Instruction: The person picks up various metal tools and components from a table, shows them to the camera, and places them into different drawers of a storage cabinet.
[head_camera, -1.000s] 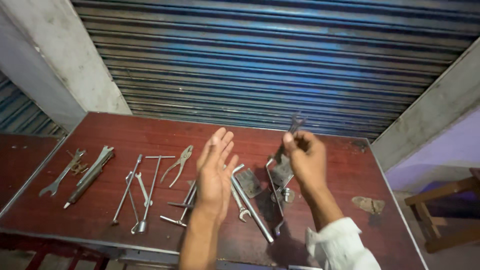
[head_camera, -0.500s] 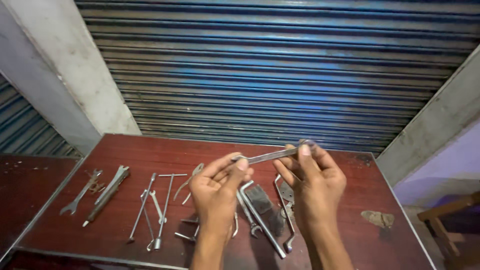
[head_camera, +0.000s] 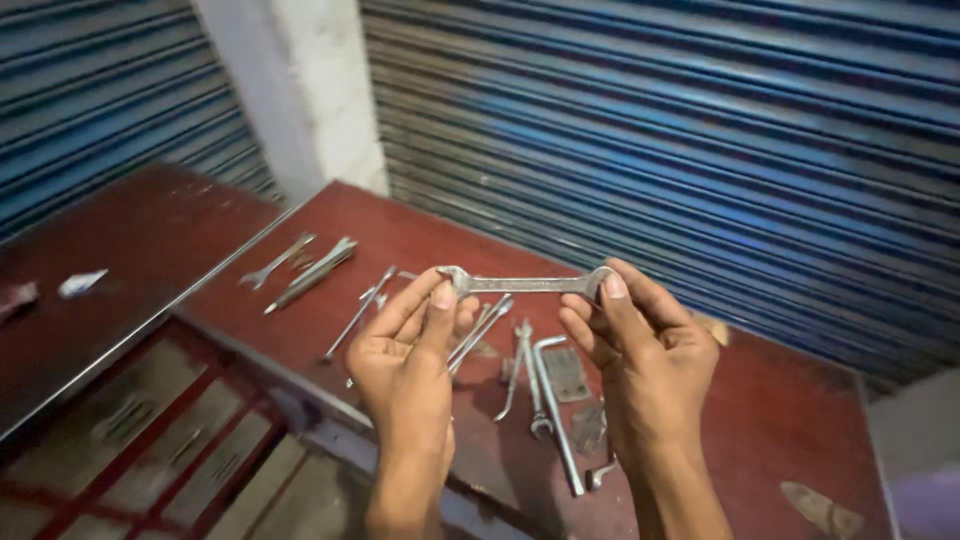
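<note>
Spanner (head_camera: 522, 284) held level btwn left hand (head_camera: 408, 350) & right hand (head_camera: 640, 345) (fingertips at ends)

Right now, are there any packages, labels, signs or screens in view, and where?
None that I can make out.
The hands hold only a bare steel double open-end spanner.
Small white scrap on the left red table: too blurred to tell what it is.
</note>
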